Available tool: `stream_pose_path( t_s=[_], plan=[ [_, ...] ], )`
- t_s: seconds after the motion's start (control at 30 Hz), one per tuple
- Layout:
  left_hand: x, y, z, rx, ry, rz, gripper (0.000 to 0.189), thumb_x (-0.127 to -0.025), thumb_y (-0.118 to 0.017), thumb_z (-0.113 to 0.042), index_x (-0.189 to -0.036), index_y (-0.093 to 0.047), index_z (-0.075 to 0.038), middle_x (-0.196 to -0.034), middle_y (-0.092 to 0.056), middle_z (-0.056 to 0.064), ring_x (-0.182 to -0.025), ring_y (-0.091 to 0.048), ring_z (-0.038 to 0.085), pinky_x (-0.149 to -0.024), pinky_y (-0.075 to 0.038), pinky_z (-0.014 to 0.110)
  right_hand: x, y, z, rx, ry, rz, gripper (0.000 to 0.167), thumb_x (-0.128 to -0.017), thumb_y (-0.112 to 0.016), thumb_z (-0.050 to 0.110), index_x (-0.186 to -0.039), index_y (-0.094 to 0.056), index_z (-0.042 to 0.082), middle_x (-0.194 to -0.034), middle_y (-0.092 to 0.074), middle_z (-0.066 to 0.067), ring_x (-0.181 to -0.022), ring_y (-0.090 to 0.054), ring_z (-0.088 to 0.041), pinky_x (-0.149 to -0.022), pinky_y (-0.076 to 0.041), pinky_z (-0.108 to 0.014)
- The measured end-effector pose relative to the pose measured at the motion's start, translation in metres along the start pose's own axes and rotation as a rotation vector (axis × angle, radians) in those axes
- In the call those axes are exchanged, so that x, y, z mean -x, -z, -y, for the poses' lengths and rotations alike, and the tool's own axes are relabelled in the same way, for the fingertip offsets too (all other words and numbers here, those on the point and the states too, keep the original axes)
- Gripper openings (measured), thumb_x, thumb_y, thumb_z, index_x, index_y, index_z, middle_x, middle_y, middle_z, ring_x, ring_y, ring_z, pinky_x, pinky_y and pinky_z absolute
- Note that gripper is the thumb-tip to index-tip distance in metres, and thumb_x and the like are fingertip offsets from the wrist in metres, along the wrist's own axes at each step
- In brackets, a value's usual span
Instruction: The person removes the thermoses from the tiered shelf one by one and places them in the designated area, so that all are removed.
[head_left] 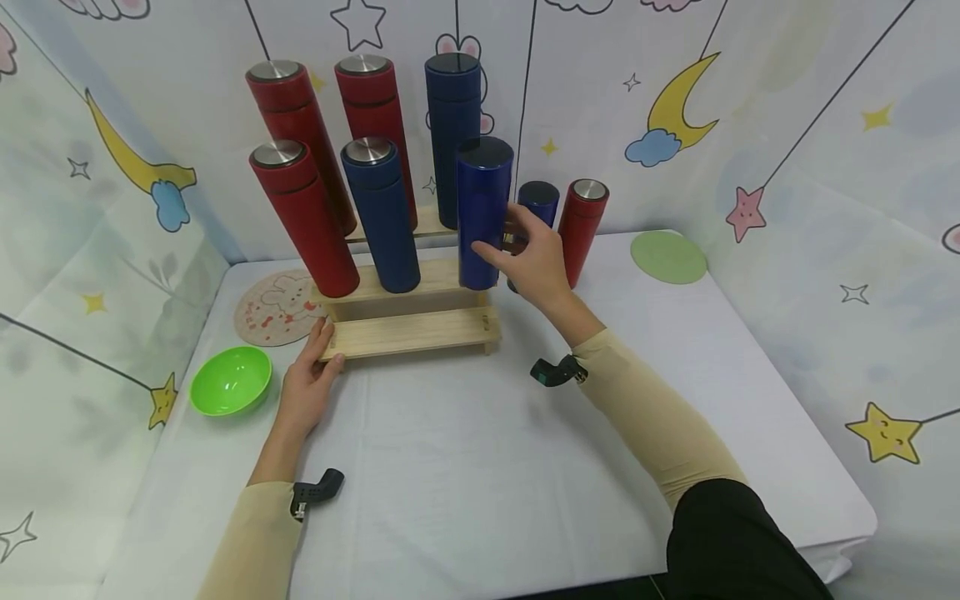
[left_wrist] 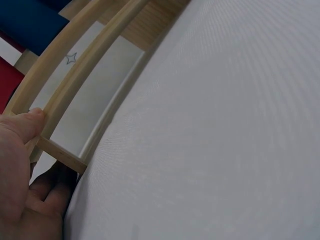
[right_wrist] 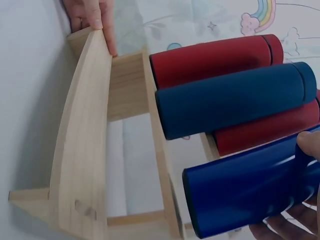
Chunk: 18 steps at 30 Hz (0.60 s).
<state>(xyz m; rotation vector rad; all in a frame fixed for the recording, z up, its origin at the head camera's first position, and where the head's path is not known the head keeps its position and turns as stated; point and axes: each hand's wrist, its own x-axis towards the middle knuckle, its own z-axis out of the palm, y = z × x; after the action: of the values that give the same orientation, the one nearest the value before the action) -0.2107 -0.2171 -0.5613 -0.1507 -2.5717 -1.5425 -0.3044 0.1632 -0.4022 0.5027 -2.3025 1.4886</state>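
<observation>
My right hand (head_left: 536, 258) grips a glossy blue thermos flask (head_left: 480, 200) upright, thumb on one side and fingers round the other. Its base is at the right end of the middle step of a stepped wooden rack (head_left: 412, 332); I cannot tell whether it touches the wood. With thumb and fingers, my left hand (head_left: 307, 387) holds the left end of the rack's lowest step. On the middle step stand a red flask (head_left: 307, 221) and a matte blue flask (head_left: 384, 217). Behind them, two red flasks (head_left: 378, 125) and a dark blue flask (head_left: 453, 125) occupy the top step.
Right of the rack, a red flask (head_left: 583, 225) and a shorter-looking blue flask (head_left: 540, 200) stand on the white table, partly behind my right hand. A green bowl (head_left: 231, 382) and a round rabbit-print mat (head_left: 270, 308) lie left. A green disc (head_left: 667, 257) lies back right.
</observation>
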Motion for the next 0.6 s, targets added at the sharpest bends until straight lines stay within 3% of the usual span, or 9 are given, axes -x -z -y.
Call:
stream_pose_path(
  t_s=[0.17,0.6],
  plan=[
    [0.0,0.0,0.001,0.004,-0.007,0.0,0.063,-0.114,-0.059,-0.019,-0.172,-0.034,-0.016,-0.18,-0.018,0.006,-0.164,-0.019,0.021,-0.121,-0.035,0.02,0.006,0.011,-0.004,0.018,-0.004,-0.021,0.064,-0.095,-0.088,0.027,-0.149,-0.063,0.006,-0.139,-0.071,-0.011,-0.122,-0.071,-0.027,-0.103,-0.06,-0.053],
    [0.0,0.001,0.001,0.013,-0.007,-0.002,0.063,-0.114,-0.06,-0.019,-0.171,-0.035,-0.016,-0.18,-0.018,0.007,-0.164,-0.018,0.02,-0.12,-0.034,0.018,0.016,0.03,-0.01,0.016,0.008,-0.048,0.061,-0.095,-0.088,0.024,-0.149,-0.064,0.007,-0.138,-0.072,-0.009,-0.121,-0.071,-0.025,-0.103,-0.061,-0.045]
  ],
)
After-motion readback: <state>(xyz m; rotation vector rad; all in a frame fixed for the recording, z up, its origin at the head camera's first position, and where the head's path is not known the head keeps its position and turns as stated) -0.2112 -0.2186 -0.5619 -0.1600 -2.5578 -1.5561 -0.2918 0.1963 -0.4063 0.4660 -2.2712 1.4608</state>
